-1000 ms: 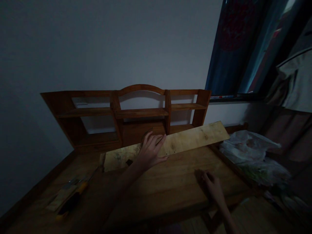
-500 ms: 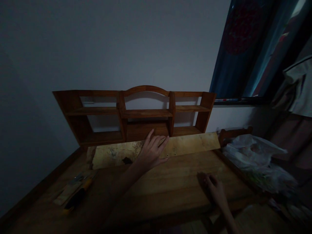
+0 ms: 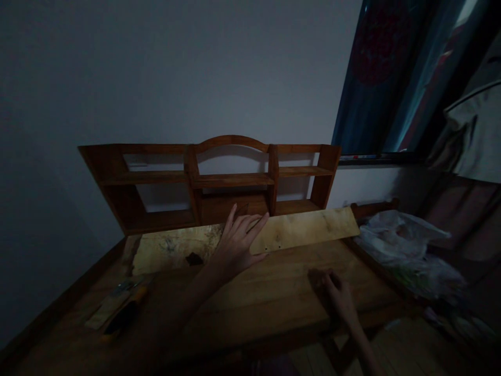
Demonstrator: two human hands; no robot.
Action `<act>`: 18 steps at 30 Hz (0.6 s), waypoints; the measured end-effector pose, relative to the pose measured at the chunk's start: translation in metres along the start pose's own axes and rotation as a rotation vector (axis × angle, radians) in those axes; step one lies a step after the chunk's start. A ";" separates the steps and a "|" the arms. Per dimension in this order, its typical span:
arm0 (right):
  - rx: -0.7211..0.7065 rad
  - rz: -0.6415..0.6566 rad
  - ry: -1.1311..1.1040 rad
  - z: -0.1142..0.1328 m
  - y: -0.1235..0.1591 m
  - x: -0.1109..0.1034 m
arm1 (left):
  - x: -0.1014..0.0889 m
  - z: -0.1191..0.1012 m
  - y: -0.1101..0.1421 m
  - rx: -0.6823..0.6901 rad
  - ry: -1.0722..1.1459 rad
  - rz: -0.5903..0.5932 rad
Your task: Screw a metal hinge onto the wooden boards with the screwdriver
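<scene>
A long pale wooden board (image 3: 309, 230) with a rough, broken left end lies across the back of the desk. It has dark stains, a dark hole-like patch near its left part and small holes near its middle. My left hand (image 3: 238, 243) is over the middle of the board, fingers spread and extended; whether its palm presses on the wood is hard to tell. Lower right, my right hand (image 3: 340, 297) hovers above or rests on the wooden desk (image 3: 274, 292), fingers curled together. Anything between those fingers is too dim to make out.
A wooden shelf unit (image 3: 230, 180) with an arched top stands at the back against the wall. At the left lie a yellow-and-black tool (image 3: 127, 313) and a flat light wood piece (image 3: 107, 309). White plastic bags (image 3: 403, 235) sit beyond the desk's right edge.
The view has shifted slightly, moving the shelf unit left in the picture. The board now looks a little larger, its ends reaching further out. My left hand stays over it; my right hand remains curled.
</scene>
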State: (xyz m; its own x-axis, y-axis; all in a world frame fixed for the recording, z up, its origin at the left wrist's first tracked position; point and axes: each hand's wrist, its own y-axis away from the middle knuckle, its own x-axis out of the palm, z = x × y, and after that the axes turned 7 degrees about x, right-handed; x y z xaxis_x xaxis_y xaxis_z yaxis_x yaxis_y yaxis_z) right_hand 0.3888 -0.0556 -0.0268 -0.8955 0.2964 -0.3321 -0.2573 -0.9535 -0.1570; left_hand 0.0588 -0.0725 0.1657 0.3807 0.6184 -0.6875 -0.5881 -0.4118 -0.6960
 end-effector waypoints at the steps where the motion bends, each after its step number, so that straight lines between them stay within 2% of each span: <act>1: -0.014 0.032 -0.056 0.007 0.005 0.005 | -0.002 0.000 0.000 -0.003 0.028 0.005; 3: -0.039 0.092 -0.188 0.025 0.019 0.020 | -0.003 0.002 0.001 -0.024 0.097 0.024; 7: -0.065 0.398 -0.481 0.064 0.044 0.055 | -0.002 0.004 0.002 -0.138 0.277 0.116; 9: -0.069 0.492 -0.688 0.077 0.049 0.072 | -0.002 0.002 0.002 -0.225 0.383 0.192; 13: 0.022 0.422 -0.937 0.088 0.051 0.095 | 0.000 -0.003 0.008 -0.470 0.666 0.368; 18: 0.103 0.354 -0.966 0.091 0.057 0.106 | 0.019 -0.004 0.028 -0.747 1.061 0.549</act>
State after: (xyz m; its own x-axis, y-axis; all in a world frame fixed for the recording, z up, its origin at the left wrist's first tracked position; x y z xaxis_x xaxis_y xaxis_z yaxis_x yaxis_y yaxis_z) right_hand 0.2466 -0.0833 0.0141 -0.8239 -0.1291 0.5519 0.0882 -0.9911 -0.1002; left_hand 0.0524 -0.0753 0.1323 0.7759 -0.3884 -0.4971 -0.4509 -0.8925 -0.0064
